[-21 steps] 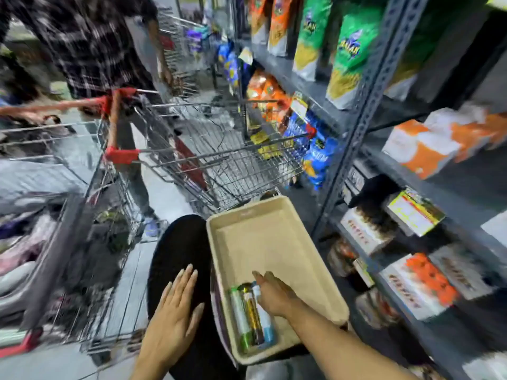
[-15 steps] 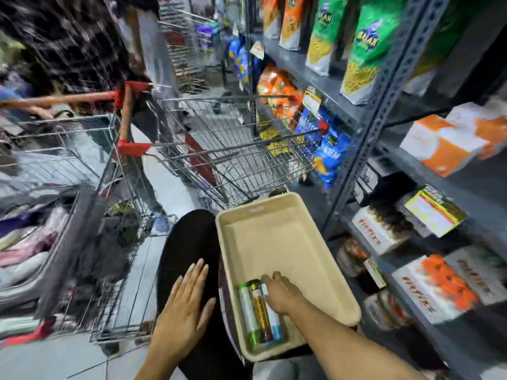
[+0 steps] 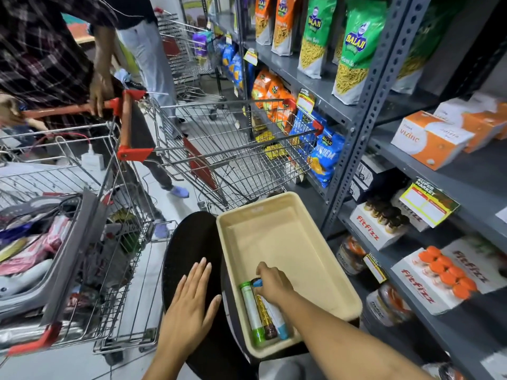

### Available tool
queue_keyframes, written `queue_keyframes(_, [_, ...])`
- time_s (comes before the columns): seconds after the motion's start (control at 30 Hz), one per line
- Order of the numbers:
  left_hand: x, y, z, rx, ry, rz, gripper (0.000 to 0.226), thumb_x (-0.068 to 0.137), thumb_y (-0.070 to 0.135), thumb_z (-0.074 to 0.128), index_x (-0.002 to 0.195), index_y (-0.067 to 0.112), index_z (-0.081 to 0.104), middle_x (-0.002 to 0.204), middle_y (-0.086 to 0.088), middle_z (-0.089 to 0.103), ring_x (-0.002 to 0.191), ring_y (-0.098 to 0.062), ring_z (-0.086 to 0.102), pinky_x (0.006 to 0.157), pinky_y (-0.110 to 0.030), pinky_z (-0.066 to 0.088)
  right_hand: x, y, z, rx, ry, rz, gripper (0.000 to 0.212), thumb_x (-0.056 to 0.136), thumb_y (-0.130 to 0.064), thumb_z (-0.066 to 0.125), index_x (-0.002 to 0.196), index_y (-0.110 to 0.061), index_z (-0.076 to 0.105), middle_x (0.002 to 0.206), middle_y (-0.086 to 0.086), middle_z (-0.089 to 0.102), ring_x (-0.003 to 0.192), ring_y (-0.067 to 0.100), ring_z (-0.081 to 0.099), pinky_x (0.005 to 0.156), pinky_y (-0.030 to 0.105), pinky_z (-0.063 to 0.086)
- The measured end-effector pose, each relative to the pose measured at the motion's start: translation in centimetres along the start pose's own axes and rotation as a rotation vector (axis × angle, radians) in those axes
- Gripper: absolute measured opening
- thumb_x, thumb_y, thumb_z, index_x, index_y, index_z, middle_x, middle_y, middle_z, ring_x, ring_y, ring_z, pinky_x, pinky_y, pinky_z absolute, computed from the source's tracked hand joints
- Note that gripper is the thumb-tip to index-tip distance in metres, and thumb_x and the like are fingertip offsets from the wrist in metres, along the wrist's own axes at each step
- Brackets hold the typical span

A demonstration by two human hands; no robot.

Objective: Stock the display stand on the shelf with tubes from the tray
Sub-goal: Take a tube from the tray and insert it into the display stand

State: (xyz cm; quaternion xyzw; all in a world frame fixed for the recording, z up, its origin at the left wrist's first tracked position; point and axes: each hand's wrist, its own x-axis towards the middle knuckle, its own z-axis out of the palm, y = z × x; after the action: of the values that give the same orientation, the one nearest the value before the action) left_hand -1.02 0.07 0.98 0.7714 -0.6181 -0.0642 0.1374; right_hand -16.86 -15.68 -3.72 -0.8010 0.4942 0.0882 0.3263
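Head view, looking down: three tubes remain in the near corner of the beige tray (image 3: 277, 215), lying side by side and touching: a green tube (image 3: 251, 314), a gold tube (image 3: 264, 318) and a blue-capped tube (image 3: 275, 316). The rest of the tray is bare, so I judge the stock nearly used up. My right hand (image 3: 271, 283) is down on the far ends of the tubes, fingers curled over the blue cap; the grip looks narrow and about to close, but whether it truly holds a tube I cannot tell, since my knuckles cover the contact. My left hand (image 3: 192, 303) lies flat and spread, fingers wide, holding nothing, on the black round seat (image 3: 192, 242) just beside the tray.

On the shelf (image 3: 439, 311) to my right, one display stand (image 3: 444, 272) carries orange-capped tubes; a second stand (image 3: 381, 223) carries dark-capped ones. Both appear mostly filled, though their far rows are cut off or blurred. Remaining work: lift these three tubes and seat them. Which stand has free slots is not visible.
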Motion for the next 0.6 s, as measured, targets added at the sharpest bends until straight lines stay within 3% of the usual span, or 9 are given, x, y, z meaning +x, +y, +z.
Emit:
queue_keyframes(0.17, [-0.2, -0.4, 0.2, 0.016, -0.032, 0.007, 0.068, 0.092, 0.061, 0.017, 0.149, 0.026, 0.008, 0.158, 0.011, 0.002, 0.142, -0.001, -0.006, 0.115, -0.022, -0.004, -2.2, -0.8, -3.9, 0.093, -0.091, -0.045, 0.042, 0.082, -0.024, 0.072, 0.120, -0.008, 0.063, 0.124, 0.019, 0.062, 0.112, 0.034, 0.060, 0.089, 0.032, 0.048])
queue_keyframes(0.27, [0.6, -0.6, 0.4, -0.051, -0.009, -0.022, 0.076, 0.087, 0.068, 0.006, 0.149, 0.024, 0.016, 0.155, 0.021, -0.005, 0.140, 0.004, -0.010, 0.110, -0.015, -0.011, -5.4, -1.7, -9.9, 0.116, -0.054, -0.154, 0.039, 0.081, -0.021, 0.073, 0.118, -0.010, 0.065, 0.122, 0.016, 0.065, 0.113, 0.031, 0.060, 0.088, 0.027, 0.044])
queue_keyframes(0.33, [2.6, 0.4, 0.1, -0.097, -0.018, 0.024, 0.074, 0.090, 0.065, 0.010, 0.147, 0.019, 0.024, 0.155, 0.024, -0.006, 0.140, 0.004, -0.007, 0.110, -0.014, -0.008, -8.5, -2.5, -15.2, 0.104, -0.016, -0.247, 0.036, 0.083, -0.014, 0.070, 0.118, -0.009, 0.063, 0.119, 0.015, 0.066, 0.106, 0.028, 0.062, 0.084, 0.028, 0.046])
queue_keyframes(0.47, [9.9, 8.1, -3.0, -0.114, 0.086, 0.256, 0.073, 0.092, 0.063, 0.010, 0.146, 0.017, 0.026, 0.156, 0.003, 0.021, 0.140, 0.005, -0.006, 0.112, -0.016, -0.007, -17.3, -3.4, -27.6, 0.082, 0.074, -0.397, 0.031, 0.085, -0.002, 0.065, 0.115, -0.010, 0.061, 0.100, 0.006, 0.063, 0.085, 0.020, 0.065, 0.067, 0.021, 0.049])
queue_keyframes(0.53, [13.8, 13.5, -5.7, -0.184, 0.215, 0.379, 0.072, 0.090, 0.065, 0.008, 0.148, 0.022, 0.016, 0.156, 0.004, 0.012, 0.140, 0.004, -0.006, 0.111, -0.016, -0.007, -22.2, -3.5, -33.3, 0.005, 0.142, -0.451, 0.032, 0.084, -0.002, 0.066, 0.114, -0.010, 0.061, 0.106, 0.002, 0.064, 0.085, 0.006, 0.067, 0.072, 0.013, 0.048])
queue_keyframes(0.6, [17.1, 19.8, -9.4, -0.208, 0.263, 0.499, 0.065, 0.092, 0.061, 0.008, 0.149, 0.030, 0.004, 0.156, 0.009, 0.004, 0.143, -0.005, 0.003, 0.114, -0.025, 0.001, -27.7, -3.4, -38.7, 0.004, 0.171, -0.466, 0.031, 0.084, 0.001, 0.066, 0.114, -0.008, 0.061, 0.105, 0.002, 0.063, 0.076, -0.003, 0.063, 0.072, 0.011, 0.049])
